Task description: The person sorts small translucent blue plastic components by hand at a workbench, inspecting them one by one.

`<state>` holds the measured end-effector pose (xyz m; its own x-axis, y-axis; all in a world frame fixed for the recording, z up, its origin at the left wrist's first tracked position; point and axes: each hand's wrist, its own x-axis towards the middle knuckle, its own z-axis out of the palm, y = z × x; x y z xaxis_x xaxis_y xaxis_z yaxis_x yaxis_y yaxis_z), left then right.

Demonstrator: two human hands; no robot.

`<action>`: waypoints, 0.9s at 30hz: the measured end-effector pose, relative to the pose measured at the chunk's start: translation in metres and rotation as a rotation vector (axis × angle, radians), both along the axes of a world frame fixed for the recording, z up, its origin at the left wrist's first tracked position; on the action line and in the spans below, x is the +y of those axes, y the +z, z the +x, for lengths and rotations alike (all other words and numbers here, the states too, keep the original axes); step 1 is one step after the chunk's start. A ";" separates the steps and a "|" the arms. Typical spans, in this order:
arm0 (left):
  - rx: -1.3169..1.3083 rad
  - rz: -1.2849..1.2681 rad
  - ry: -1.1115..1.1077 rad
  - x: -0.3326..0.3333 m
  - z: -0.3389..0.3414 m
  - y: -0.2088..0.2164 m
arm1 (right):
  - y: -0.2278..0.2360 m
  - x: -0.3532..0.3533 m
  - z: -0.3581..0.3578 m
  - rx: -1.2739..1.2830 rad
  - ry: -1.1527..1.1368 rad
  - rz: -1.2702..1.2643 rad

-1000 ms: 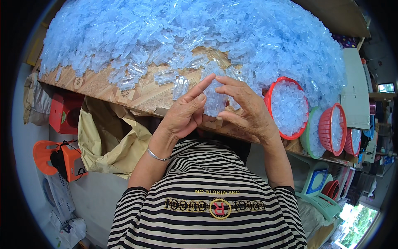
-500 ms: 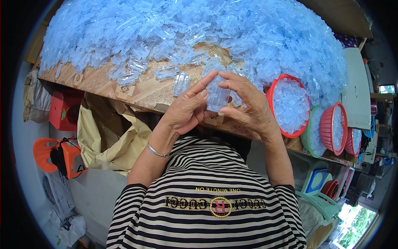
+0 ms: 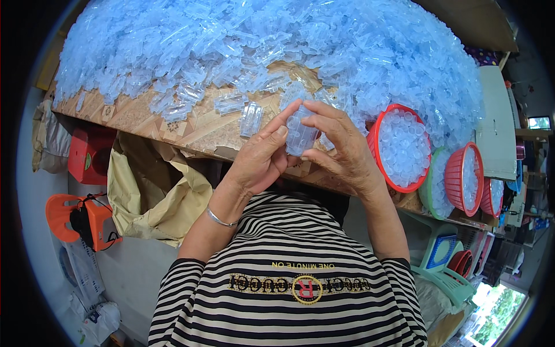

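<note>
In front of my chest, over the table's near edge, a clear rectangular plastic piece point(image 3: 302, 137) is held between my two hands. My left hand point(image 3: 261, 156) is closed around its left side, with the thumb up along it. From the right, the curved fingers and thumb of my right hand point(image 3: 341, 139) meet its edge; the index fingertips of both hands nearly touch at its far end. Whether it is one piece or several together, I cannot tell. Just left of my hands, a clear ribbed piece point(image 3: 251, 118) lies on the patterned table point(image 3: 202, 130).
A large heap of clear plastic pieces point(image 3: 231, 40) covers the far table. On the right stand a red basket point(image 3: 377, 141) of small round clear parts, a green basket point(image 3: 426, 185) and another red basket point(image 3: 457, 176). A beige sack point(image 3: 156, 196) hangs open below the left edge.
The held plastic piece has turned slightly between my hands and shifted a little left. My right hand has moved slightly left with it. My left hand stays nearly in place.
</note>
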<state>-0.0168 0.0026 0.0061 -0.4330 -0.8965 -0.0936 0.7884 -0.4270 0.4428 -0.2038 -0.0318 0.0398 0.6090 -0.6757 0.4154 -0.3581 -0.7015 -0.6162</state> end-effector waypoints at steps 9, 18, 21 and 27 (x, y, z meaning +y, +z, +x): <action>-0.491 -0.281 0.184 0.002 -0.009 0.001 | -0.003 0.004 0.005 -0.157 -0.009 0.110; -0.815 -0.470 0.158 0.007 -0.007 0.000 | -0.001 0.003 0.002 -0.245 -0.152 0.562; -0.836 -0.451 0.160 0.008 -0.006 -0.010 | -0.010 0.009 0.008 -0.326 -0.171 0.643; -0.730 -0.350 0.103 0.007 -0.004 -0.008 | 0.003 0.013 -0.011 -0.242 -0.344 0.466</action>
